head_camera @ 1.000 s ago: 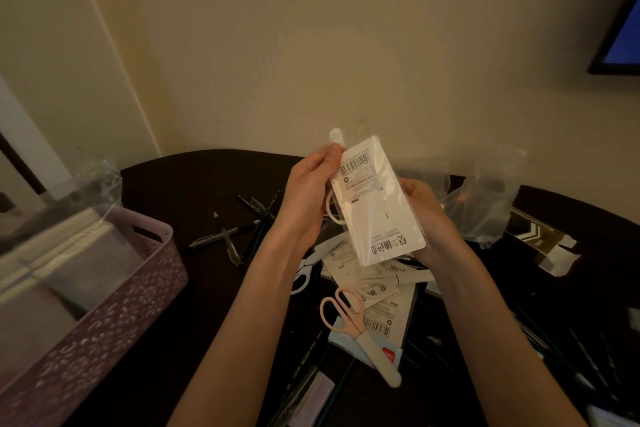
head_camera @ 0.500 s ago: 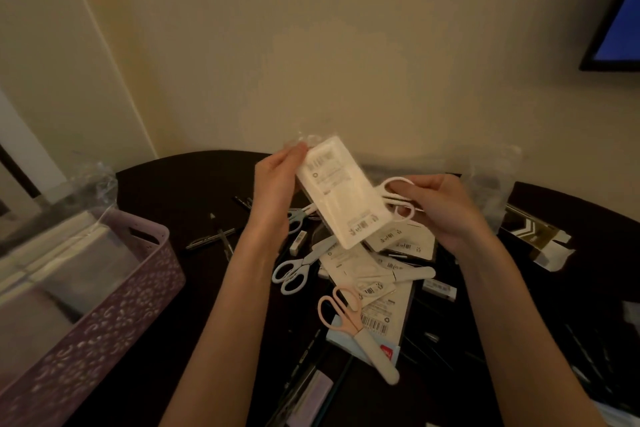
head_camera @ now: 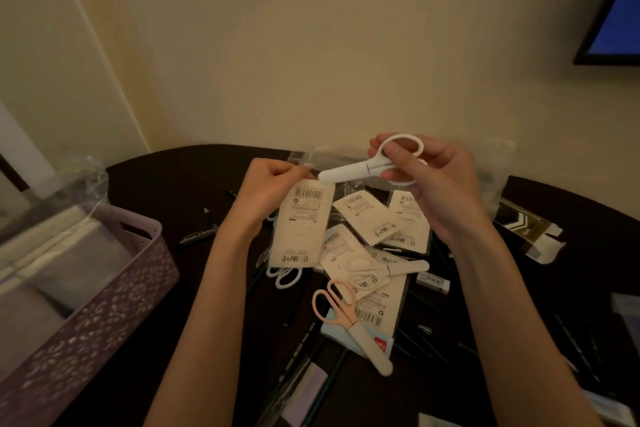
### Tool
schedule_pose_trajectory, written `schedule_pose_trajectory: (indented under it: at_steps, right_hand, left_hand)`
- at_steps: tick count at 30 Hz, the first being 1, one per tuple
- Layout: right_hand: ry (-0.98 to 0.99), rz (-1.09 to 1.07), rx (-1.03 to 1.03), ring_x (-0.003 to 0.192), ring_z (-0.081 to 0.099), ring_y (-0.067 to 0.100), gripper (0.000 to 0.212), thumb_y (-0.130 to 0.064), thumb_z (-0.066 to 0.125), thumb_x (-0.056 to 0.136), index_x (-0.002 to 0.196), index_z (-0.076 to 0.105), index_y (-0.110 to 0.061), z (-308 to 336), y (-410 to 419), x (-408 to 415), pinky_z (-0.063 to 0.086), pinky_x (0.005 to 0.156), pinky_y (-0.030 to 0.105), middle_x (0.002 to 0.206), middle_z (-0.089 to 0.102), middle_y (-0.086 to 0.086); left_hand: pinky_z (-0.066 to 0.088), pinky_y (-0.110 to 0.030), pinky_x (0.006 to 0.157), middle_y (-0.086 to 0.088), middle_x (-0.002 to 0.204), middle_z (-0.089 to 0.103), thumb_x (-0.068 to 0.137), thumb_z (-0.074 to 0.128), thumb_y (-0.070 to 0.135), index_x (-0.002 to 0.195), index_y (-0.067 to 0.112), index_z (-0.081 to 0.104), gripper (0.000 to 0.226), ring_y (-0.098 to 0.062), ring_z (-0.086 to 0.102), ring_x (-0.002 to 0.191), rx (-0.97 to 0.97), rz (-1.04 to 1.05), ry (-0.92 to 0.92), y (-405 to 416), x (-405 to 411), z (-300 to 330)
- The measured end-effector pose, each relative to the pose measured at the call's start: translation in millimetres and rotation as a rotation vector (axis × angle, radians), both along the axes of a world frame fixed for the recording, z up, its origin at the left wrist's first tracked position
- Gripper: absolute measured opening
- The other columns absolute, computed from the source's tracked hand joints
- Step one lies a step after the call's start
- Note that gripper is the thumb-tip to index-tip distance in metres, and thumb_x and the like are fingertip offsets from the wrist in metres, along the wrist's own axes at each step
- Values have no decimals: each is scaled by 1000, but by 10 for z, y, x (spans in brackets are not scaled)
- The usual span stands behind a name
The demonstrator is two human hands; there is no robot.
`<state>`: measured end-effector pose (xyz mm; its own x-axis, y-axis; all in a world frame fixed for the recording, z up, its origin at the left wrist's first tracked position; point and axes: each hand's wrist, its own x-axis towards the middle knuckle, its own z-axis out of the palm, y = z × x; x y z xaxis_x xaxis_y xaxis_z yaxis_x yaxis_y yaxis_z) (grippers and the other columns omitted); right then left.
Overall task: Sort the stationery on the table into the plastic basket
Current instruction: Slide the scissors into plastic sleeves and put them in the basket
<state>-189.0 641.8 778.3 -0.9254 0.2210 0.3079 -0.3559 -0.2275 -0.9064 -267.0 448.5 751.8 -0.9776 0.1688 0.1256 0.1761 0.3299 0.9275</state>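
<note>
While my right hand holds the white scissors by the handle loops above the tabletop, capped tip pointing left, and my left hand pinches the empty packet, the purple basket sits far left, nearer my left.

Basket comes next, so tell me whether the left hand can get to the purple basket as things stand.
Probably yes, once freed: the left hand pinches an emptied packet, and the purple basket sits on its side with only bare table between.
</note>
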Motion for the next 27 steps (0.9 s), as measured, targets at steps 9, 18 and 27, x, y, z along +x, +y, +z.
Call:
schedule_pose_trajectory:
  at_steps: [9, 18, 27]
  right_hand:
    - [158, -155, 280, 69, 69, 29, 14, 2, 66, 84, 95, 72, -6, 30, -11, 22, 55, 58, 21, 87, 75, 7]
    - [51, -39, 356, 66, 69, 18, 10, 5, 68, 82, 91, 70, 1, -1, -45, -1, 55, 53, 22, 84, 70, 17]
    - [99, -398, 855, 85, 50, 9, 24, -23, 81, 72, 92, 68, -22, -149, -152, -89, 38, 72, 16, 86, 61, -9]
  left_hand:
    - [49, -26, 74, -9, 83, 72, 94, 58, 25, 91, 11, 76, 23, -16, 67, 78, 56, -277, -59, 11, 38, 22]
    - [49, -33, 75, -21, 93, 70, 96, 53, 27, 96, 7, 74, 29, -26, 64, 81, 78, -419, -85, 147, 139, 51]
    - [53, -27, 70, -6, 80, 69, 99, 49, 19, 94, 3, 70, 26, -17, 66, 75, 283, -405, -215, 310, 155, 27]
